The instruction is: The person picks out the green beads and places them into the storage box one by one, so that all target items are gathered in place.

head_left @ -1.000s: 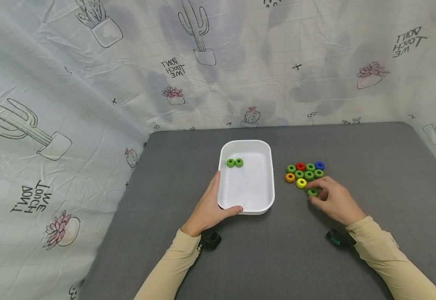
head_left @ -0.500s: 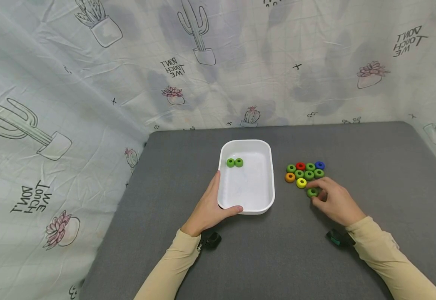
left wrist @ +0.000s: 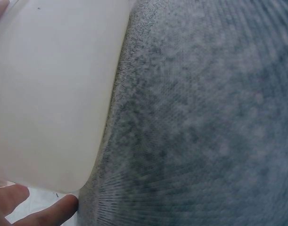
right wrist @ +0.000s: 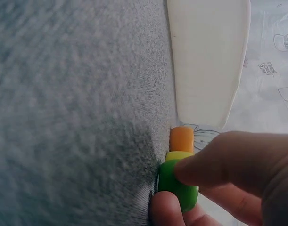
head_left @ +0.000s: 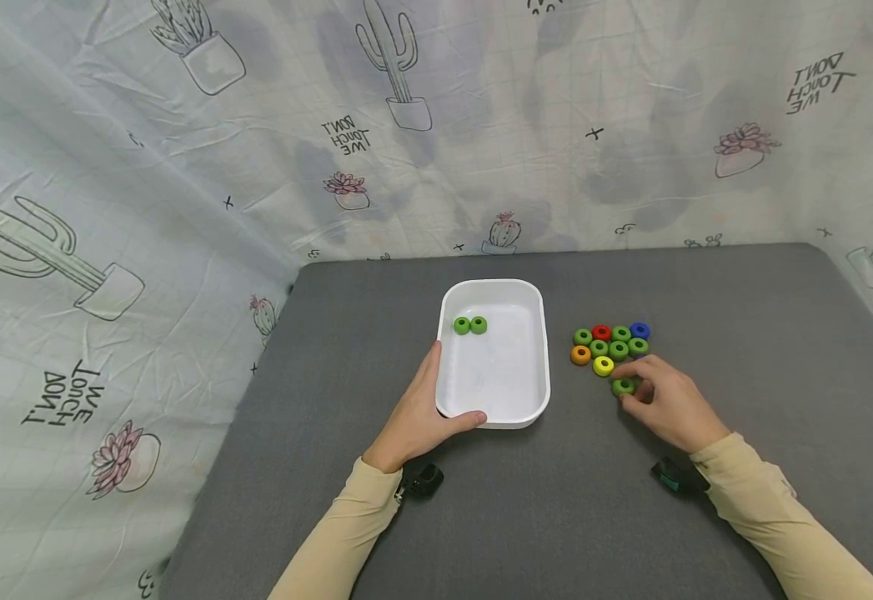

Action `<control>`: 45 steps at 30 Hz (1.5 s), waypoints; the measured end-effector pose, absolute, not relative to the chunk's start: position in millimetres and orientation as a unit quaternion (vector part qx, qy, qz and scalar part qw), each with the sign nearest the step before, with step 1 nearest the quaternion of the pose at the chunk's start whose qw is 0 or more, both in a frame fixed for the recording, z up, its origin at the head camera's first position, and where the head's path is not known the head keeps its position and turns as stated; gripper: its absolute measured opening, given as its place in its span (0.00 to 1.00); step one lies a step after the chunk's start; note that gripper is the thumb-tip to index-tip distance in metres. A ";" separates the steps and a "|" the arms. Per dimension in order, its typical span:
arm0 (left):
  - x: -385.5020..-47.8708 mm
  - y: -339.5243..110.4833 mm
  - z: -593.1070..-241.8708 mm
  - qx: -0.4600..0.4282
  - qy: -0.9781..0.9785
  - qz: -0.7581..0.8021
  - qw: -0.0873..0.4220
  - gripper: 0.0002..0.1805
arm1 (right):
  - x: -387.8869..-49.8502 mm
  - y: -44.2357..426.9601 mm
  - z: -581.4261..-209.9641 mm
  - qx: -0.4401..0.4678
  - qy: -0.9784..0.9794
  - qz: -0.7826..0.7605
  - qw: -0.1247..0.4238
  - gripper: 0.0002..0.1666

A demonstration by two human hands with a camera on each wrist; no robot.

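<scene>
Near the middle of the table a white tray [head_left: 493,367] holds two green beads [head_left: 470,325] in its far left part. My left hand [head_left: 430,417] grips the tray's near left corner, thumb on the near rim and fingers along the left side. In the left wrist view, fingertips [left wrist: 63,209] touch the tray's wall. To the right, my right hand [head_left: 669,402] pinches a green bead [right wrist: 176,182] between thumb and fingers, low at the table surface. Just beyond it lie a yellow bead [head_left: 604,366] and an orange bead [head_left: 581,355].
Several more beads lie grouped right of the tray, among them a red bead [head_left: 601,332], a blue bead [head_left: 639,331] and green ones. My right fingers partly cover the group's near right side. A cactus-print cloth [head_left: 481,142] hangs behind the grey table [head_left: 541,517].
My right hand and the pinched green bead have shifted very slightly, a touch left and nearer. The left hand and the tray have stayed in place.
</scene>
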State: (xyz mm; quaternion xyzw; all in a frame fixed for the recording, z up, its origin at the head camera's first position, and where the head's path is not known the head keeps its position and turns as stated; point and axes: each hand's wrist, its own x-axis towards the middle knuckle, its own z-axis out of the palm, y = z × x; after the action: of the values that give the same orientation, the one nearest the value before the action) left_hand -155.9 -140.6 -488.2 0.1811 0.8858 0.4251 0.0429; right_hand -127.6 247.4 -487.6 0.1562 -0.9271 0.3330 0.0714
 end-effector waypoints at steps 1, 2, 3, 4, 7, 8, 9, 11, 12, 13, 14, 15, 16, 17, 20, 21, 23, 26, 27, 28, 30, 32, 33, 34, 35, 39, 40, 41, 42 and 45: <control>-156.0 -140.7 -488.2 0.182 0.885 0.426 0.042 0.73 | -127.8 247.3 -487.8 0.157 -0.927 0.334 0.071 0.21; -156.0 -140.6 -488.1 0.182 0.885 0.426 0.042 0.73 | -128.0 247.1 -487.9 0.159 -0.926 0.334 0.071 0.21; -156.1 -140.7 -488.2 0.183 0.884 0.427 0.041 0.73 | -128.0 247.1 -487.9 0.159 -0.926 0.335 0.070 0.21; -156.3 -140.6 -488.4 0.184 0.884 0.428 0.040 0.72 | -128.0 247.1 -488.0 0.160 -0.926 0.335 0.070 0.21; -156.4 -140.4 -488.2 0.187 0.883 0.428 0.038 0.72 | -127.7 247.2 -488.1 0.162 -0.926 0.334 0.074 0.21; -156.4 -140.4 -488.2 0.187 0.883 0.428 0.038 0.72 | -127.7 247.2 -488.3 0.163 -0.925 0.334 0.075 0.21; -156.3 -140.4 -488.1 0.189 0.883 0.427 0.037 0.72 | -127.6 247.2 -488.4 0.163 -0.925 0.334 0.076 0.21; -156.1 -140.4 -487.9 0.190 0.883 0.427 0.036 0.72 | -127.4 246.9 -488.6 0.163 -0.925 0.334 0.078 0.21; -156.1 -140.4 -488.0 0.190 0.883 0.428 0.035 0.72 | -127.4 246.7 -488.9 0.164 -0.925 0.335 0.078 0.21; -156.0 -140.4 -488.1 0.191 0.882 0.429 0.035 0.72 | -127.5 246.4 -489.1 0.164 -0.924 0.335 0.079 0.21; -156.0 -140.4 -488.1 0.191 0.881 0.431 0.035 0.72 | -127.2 245.9 -489.3 0.165 -0.925 0.334 0.081 0.20; -156.1 -140.3 -488.3 0.191 0.880 0.433 0.035 0.72 | -127.0 245.4 -489.7 0.166 -0.925 0.333 0.083 0.20; -156.1 -140.4 -488.4 0.192 0.879 0.435 0.034 0.72 | -126.8 244.8 -490.2 0.166 -0.924 0.332 0.085 0.20; -156.2 -140.4 -488.5 0.192 0.878 0.437 0.034 0.72 | -126.4 244.0 -490.5 0.168 -0.924 0.332 0.089 0.20; -156.3 -140.8 -488.8 0.191 0.877 0.439 0.035 0.72 | -125.8 241.7 -491.8 0.174 -0.921 0.334 0.103 0.20; -156.2 -141.0 -488.8 0.191 0.878 0.438 0.036 0.72 | -125.7 241.1 -492.0 0.176 -0.919 0.336 0.107 0.20; -156.1 -141.4 -489.0 0.189 0.879 0.435 0.037 0.72 | -125.5 239.8 -492.0 0.179 -0.915 0.342 0.114 0.20; -155.7 -142.1 -489.2 0.187 0.882 0.432 0.039 0.72 | -125.4 238.3 -491.9 0.181 -0.911 0.353 0.116 0.19; -155.7 -142.3 -489.3 0.187 0.882 0.431 0.039 0.72 | -125.2 237.9 -491.6 0.181 -0.909 0.356 0.116 0.19; -155.8 -142.4 -489.3 0.187 0.882 0.431 0.039 0.72 | -125.0 237.5 -491.5 0.182 -0.908 0.360 0.116 0.20; -155.7 -142.7 -489.3 0.187 0.882 0.431 0.039 0.72 | -124.3 236.7 -490.8 0.182 -0.905 0.366 0.115 0.20; -155.8 -142.6 -489.2 0.187 0.882 0.431 0.040 0.73 | -123.7 236.1 -490.2 0.182 -0.902 0.372 0.117 0.20; -155.9 -142.5 -489.1 0.186 0.882 0.431 0.040 0.73 | -123.4 235.7 -489.8 0.183 -0.901 0.375 0.118 0.21; -155.8 -142.6 -489.0 0.186 0.882 0.431 0.039 0.73 | -123.1 235.2 -489.3 0.183 -0.900 0.377 0.120 0.21; -155.8 -142.6 -488.9 0.185 0.882 0.431 0.040 0.73 | -122.9 234.6 -488.5 0.184 -0.899 0.379 0.122 0.21; -155.9 -142.7 -488.6 0.182 0.885 0.426 0.043 0.73 | -122.9 231.2 -484.4 0.187 -0.892 0.389 0.135 0.21; -155.9 -142.6 -488.7 0.181 0.885 0.426 0.044 0.73 | -123.0 230.1 -483.1 0.188 -0.890 0.392 0.139 0.21; -156.0 -142.5 -488.8 0.180 0.886 0.424 0.045 0.73 | -123.1 229.0 -481.9 0.188 -0.888 0.395 0.143 0.21; -156.1 -142.5 -489.1 0.180 0.887 0.423 0.046 0.73 | -123.2 227.7 -480.8 0.188 -0.886 0.398 0.148 0.21; -156.2 -142.4 -490.0 0.178 0.888 0.421 0.048 0.72 | -123.5 222.9 -477.8 0.184 -0.882 0.403 0.160 0.20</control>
State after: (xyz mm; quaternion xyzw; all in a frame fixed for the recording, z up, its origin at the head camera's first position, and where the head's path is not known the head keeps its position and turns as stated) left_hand -156.2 -142.4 -490.0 0.1784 0.8879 0.4214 0.0479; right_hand -123.5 222.9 -477.8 0.1840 -0.8819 0.4035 0.1602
